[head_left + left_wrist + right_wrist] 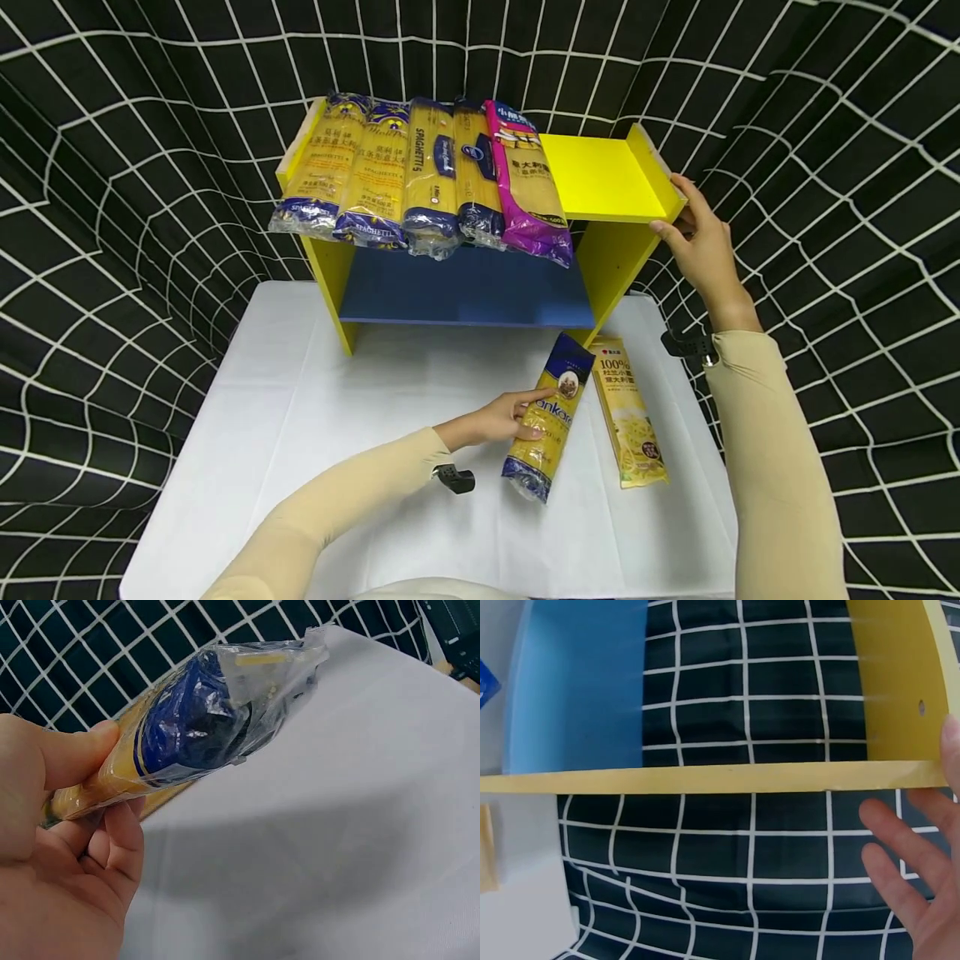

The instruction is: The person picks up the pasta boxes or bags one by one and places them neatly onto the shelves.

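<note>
My left hand [495, 418] grips a blue-and-yellow pack of spaghetti [553, 437], thumb on one side and fingers on the other. The pack is tilted, and in the left wrist view its clear, crinkled end [277, 682] points away from the hand, held above the white tabletop. My right hand [705, 246] holds the right end of the yellow-and-blue shelf [600, 171] at its upper corner. The thumb lies at the front edge; in the right wrist view the other fingers [904, 859] reach along the outer side.
Several spaghetti packs [375, 179] lie side by side on the upper shelf, with a pink-edged one [528, 175] at their right. A yellow pasta pack [632, 417] lies on the white table [360, 408] near the shelf's right leg. Black, white-gridded cloth [847, 183] surrounds the table.
</note>
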Available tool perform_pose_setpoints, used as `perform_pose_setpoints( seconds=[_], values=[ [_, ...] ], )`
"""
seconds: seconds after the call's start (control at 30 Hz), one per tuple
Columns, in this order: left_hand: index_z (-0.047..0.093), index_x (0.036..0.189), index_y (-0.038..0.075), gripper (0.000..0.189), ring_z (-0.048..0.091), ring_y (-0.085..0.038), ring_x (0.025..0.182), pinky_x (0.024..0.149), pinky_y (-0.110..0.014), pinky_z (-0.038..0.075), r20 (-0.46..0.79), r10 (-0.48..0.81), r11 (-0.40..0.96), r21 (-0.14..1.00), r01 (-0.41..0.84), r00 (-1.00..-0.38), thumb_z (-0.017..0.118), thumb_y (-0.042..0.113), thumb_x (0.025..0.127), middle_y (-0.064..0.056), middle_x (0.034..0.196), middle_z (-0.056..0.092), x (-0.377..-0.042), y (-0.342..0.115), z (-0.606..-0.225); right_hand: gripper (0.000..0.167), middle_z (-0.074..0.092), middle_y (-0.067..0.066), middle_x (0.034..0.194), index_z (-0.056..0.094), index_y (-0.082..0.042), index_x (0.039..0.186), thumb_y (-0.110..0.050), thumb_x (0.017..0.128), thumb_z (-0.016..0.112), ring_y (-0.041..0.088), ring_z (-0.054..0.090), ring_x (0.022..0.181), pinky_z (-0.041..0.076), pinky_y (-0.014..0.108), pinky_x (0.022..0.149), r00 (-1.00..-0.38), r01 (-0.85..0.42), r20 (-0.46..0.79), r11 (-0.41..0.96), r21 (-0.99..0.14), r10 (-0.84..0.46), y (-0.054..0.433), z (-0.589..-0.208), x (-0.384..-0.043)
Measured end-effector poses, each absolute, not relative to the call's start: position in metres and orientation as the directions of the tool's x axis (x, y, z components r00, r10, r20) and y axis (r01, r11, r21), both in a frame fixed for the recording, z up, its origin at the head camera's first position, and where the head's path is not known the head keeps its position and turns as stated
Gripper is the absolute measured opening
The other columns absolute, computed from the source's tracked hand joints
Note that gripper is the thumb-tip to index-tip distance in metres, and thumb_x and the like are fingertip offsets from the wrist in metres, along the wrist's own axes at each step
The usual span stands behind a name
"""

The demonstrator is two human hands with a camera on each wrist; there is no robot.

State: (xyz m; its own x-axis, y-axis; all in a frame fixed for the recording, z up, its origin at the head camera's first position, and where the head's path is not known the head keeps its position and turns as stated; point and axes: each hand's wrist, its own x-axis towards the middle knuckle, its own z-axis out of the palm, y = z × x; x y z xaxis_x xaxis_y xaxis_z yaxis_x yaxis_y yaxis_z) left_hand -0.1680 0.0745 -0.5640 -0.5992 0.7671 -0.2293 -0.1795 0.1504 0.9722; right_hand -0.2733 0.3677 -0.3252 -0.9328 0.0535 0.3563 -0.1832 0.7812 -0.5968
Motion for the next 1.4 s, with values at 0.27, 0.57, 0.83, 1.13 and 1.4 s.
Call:
perform_pose_setpoints(
  seconds=[0.27,0.57,0.83,1.13,1.4],
  values=[
    [0.033,0.155,0.027,0.077,0.065,-0.025,0.118,0.091,-0.031,0.058,-0.207,0.82,0.161,0.978,-0.132,-0.534,0.067,0.001,0.091,-0.021,0.136,0.061,-0.166,0.062,-0.53,0.069,0.046,0.0,0.155,0.021,-0.05,0.152,-0.041,0.096,0.058,0.031,0.058,0.129,0.049,0.044,0.106,-0.931,-0.19,0.361,0.781,-0.595,0.048,0.368,-0.324,-0.273],
    [0.03,0.157,0.025,0.078,0.065,-0.024,0.119,0.091,-0.03,0.058,-0.143,0.865,0.131,0.99,-0.058,-0.481,0.066,0.0,0.092,-0.021,0.139,0.058,-0.166,0.047,-0.485,0.069,0.048,0.005,0.153,0.022,-0.046,0.154,-0.042,0.096,0.058,0.033,0.061,0.125,0.052,0.042,0.103,-0.931,-0.189,0.362,0.793,-0.579,0.042,0.367,-0.325,-0.271],
    [0.029,0.157,0.023,0.077,0.065,-0.024,0.12,0.092,-0.029,0.057,-0.113,0.876,0.125,0.992,-0.006,-0.469,0.064,0.0,0.092,-0.022,0.139,0.059,-0.168,0.037,-0.451,0.067,0.049,0.006,0.152,0.022,-0.047,0.153,-0.042,0.096,0.058,0.035,0.061,0.124,0.052,0.04,0.102,-0.925,-0.209,0.379,0.797,-0.566,0.027,0.368,-0.323,-0.27],
    [0.028,0.157,0.02,0.077,0.067,-0.024,0.116,0.092,-0.032,0.057,-0.095,0.892,0.109,0.994,0.005,-0.442,0.065,0.002,0.093,-0.022,0.139,0.058,-0.172,0.028,-0.417,0.066,0.048,0.006,0.153,0.022,-0.049,0.152,-0.041,0.097,0.057,0.035,0.06,0.125,0.051,0.043,0.102,-0.922,-0.218,0.386,0.794,-0.568,0.023,0.368,-0.323,-0.271],
    [0.024,0.158,0.019,0.077,0.066,-0.02,0.113,0.093,-0.033,0.057,-0.047,0.918,0.065,0.997,0.034,-0.394,0.062,0.001,0.094,-0.021,0.145,0.051,-0.176,0.02,-0.383,0.067,0.05,0.008,0.151,0.024,-0.048,0.153,-0.039,0.096,0.059,0.036,0.062,0.122,0.054,0.036,0.1,-0.92,-0.223,0.391,0.794,-0.565,0.02,0.369,-0.324,-0.272]
  ],
)
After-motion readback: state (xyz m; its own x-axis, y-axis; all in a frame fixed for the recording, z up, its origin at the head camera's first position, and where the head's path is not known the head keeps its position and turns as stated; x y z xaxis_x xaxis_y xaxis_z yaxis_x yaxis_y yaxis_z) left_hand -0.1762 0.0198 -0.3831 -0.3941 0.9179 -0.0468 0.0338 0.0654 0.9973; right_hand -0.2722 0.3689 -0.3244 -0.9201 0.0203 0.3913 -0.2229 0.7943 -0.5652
